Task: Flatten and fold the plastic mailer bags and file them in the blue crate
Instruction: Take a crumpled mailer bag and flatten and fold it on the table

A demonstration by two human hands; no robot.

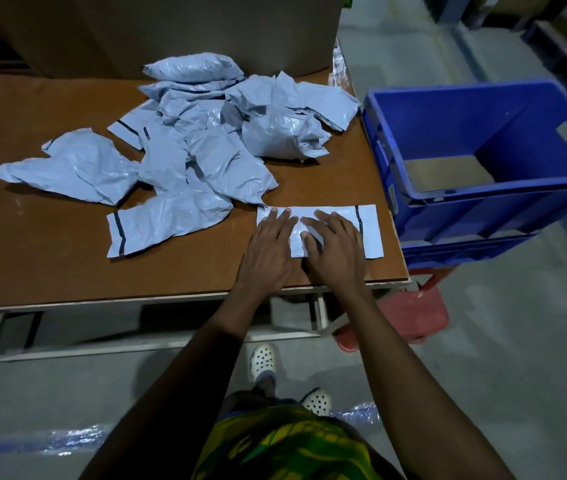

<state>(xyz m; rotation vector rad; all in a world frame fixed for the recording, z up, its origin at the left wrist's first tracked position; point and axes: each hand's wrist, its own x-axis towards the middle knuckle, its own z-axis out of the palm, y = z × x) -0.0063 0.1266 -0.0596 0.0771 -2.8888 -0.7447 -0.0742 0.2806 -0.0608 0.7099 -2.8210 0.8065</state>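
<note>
Mailer bag (372,233) of pale blue-grey plastic lay flat under both hands, near the right front corner of the table (50,237). The left hand (268,251) pressed down on its left part with the palm flat and the fingers straight and a little spread. The right hand (335,247) lay just beside it, also flat, its fingers straight and pointing up and to the left across the middle of the bag. Neither hand gripped anything; both were only pressing. To the right of the right hand, one end of the bag stayed uncovered, and I could see a dark strip running across it.

Beyond the fingertips, further back on the table, a loose pile of crumpled mailer bags (205,133) of the same colour was spread out, some puffed up and some half flat. One flatter bag (157,226) with a dark strip at its left end lay in front of this pile, to the left of the hands and apart from them. Behind the pile stood a big cardboard box (171,29).

Just off the right edge of the table stood the blue crate (482,211), on top of another blue crate (455,251). Inside it I saw only a piece of cardboard (448,173) on the bottom. A red stool (410,317) stood lower down, near the table corner. The person wore white clogs (263,362), and some bubble wrap (67,441) lay on the grey floor.
</note>
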